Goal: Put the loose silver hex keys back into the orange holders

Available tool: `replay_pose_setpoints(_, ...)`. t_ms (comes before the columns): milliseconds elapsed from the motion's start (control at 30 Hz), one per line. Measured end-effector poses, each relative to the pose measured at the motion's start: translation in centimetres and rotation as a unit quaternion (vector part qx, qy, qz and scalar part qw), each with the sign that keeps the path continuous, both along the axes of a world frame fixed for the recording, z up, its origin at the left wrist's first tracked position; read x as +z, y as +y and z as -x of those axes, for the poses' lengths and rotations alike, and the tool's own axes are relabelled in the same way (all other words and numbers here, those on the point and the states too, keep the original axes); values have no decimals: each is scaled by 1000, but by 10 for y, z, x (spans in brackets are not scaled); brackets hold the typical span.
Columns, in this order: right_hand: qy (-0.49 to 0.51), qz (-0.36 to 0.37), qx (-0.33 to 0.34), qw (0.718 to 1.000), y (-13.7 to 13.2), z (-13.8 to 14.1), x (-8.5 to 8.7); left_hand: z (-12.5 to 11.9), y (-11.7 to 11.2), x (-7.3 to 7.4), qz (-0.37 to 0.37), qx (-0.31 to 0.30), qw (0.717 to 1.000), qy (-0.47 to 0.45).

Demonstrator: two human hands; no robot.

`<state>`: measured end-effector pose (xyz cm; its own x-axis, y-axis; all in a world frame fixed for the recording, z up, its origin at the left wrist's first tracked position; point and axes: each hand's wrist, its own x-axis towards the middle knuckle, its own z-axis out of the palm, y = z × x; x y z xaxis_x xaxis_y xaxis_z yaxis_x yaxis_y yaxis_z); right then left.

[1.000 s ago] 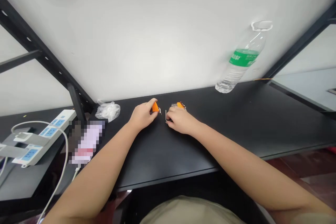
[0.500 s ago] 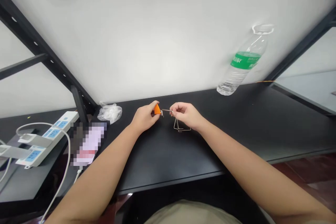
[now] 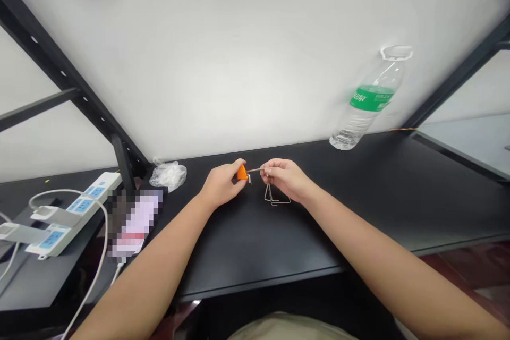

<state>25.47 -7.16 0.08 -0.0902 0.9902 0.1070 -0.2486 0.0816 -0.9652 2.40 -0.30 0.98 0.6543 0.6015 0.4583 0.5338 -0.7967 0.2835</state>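
Fingers of the left hand [image 3: 219, 185] grasp a small orange holder [image 3: 242, 172], thumb on the near side and index finger on the far side. Fingers of the right hand [image 3: 292, 179] pinch a thin metal rod [image 3: 255, 170] just to the right of the holder. The rod spans the gap between the two sets of fingers, its left end at the holder; whether it is seated in a slot cannot be told. One short bent metal piece [image 3: 249, 178] projects from the holder beside the left thumb. Several thin bent metal keys [image 3: 280, 202] show just below the right fingers, on the near side; whether they hang from the hand or lie on the black surface [image 3: 255, 247] cannot be told.

To the left of the left fingers, near the wall [image 3: 239, 64], sits a crumpled clear plastic bag [image 3: 169, 175]. Farther left and nearer the person is a pixelated device [image 3: 137, 223], with a white cable [image 3: 104, 223] alongside. Beyond it, well apart from the fingers, a white power strip [image 3: 75, 212] carries white plugs. To the far right of the right fingers, near the wall, stands a clear bottle [image 3: 360, 117] with a green label.
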Motion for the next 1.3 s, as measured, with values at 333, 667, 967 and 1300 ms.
replay_pose_setpoints(333, -342, -105, -142, 923, -6, 19, 2, -12, -13, -2, -111, 23, 992, 62)
replay_pose_setpoints(667, -374, -46, -65, 924, -6, 25, 3, -18, -16, 1, -122, -15, 982, 144)
replay_pose_setpoints(967, -480, -78, 38, 873, -12, -37, 15, -8, -4, -1, -48, 47, 989, 130)
replay_pose_setpoints(1300, -509, -66, 47, 857, -13, -51, 16, -3, 5, -7, -29, 70, 989, 124)
